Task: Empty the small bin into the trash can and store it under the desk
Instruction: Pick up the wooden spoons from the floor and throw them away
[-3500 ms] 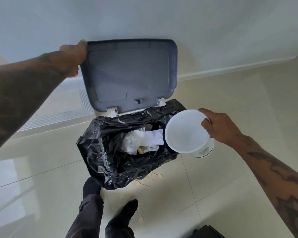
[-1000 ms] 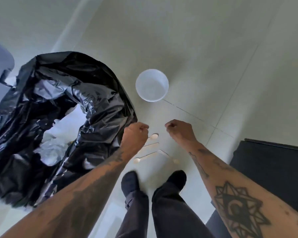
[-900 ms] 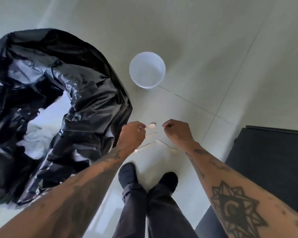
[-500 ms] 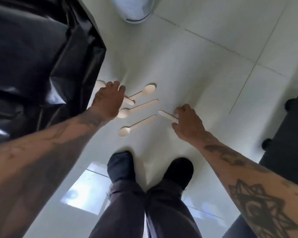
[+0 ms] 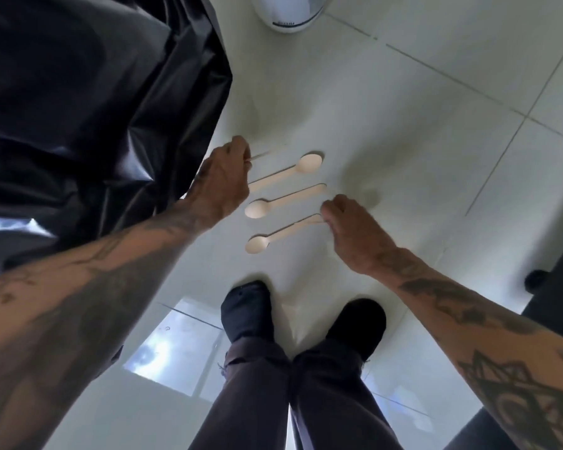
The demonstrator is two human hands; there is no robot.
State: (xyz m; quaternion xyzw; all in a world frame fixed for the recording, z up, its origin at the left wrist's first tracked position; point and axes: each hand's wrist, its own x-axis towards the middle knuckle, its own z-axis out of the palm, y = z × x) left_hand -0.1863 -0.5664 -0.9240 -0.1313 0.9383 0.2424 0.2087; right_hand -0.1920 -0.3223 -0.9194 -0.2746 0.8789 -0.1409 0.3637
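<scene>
The small bin (image 5: 290, 11) stands on the floor (image 5: 420, 131) beyond the spoons, only its lower part visible at the top edge, and nobody holds it; whether it is empty cannot be seen from here, and I judge that the tipping into the trash can (image 5: 95, 92) is mostly done. What is left, as I judge it, is to gather the wooden spoons that lie on the floor beside the black bag of the trash can, to drop them in, and then to carry the bin under the desk, which is not in view. The left hand (image 5: 223, 180) has its grip pinched on a thin blurred handle that points away from the trash can, probably one more spoon (image 5: 267, 153). The right hand (image 5: 348, 228) pinches the handle end of the nearest spoon (image 5: 273, 235), the one farthest from the bin. Two other spoons (image 5: 286, 173) lie flat between the hands. Compared with half a second before, the left hand no longer lies flat with spread fingers over the spoons, and the right hand has moved from a separate short stick to this spoon handle. The camera is also lower and nearer to the floor.
</scene>
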